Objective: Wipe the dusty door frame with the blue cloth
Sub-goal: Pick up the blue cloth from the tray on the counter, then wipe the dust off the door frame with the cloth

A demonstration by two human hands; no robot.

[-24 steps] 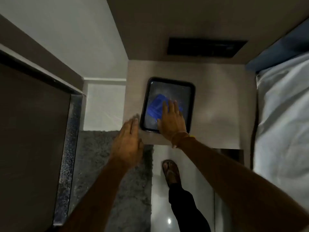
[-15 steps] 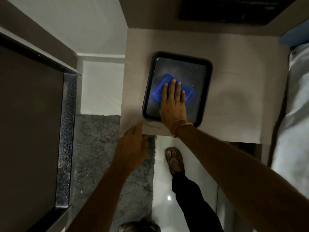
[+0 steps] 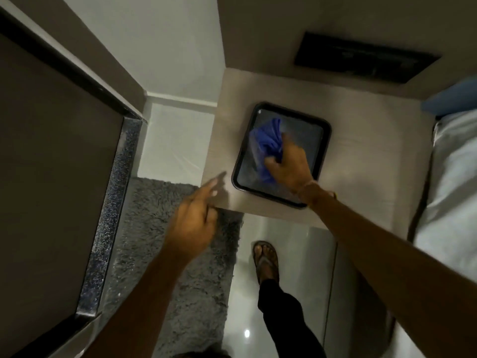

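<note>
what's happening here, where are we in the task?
A person is picking up the blue cloth with the right hand: the fingers are closed on it, bunching it over the black tray on the small wooden table. The left hand hangs empty and open near the table's front corner. The door frame at the left has not been touched yet.

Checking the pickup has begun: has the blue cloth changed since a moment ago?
Yes. The blue cloth, earlier flat mid-tray, is now bunched in the right hand toward the black tray's left side.
</note>
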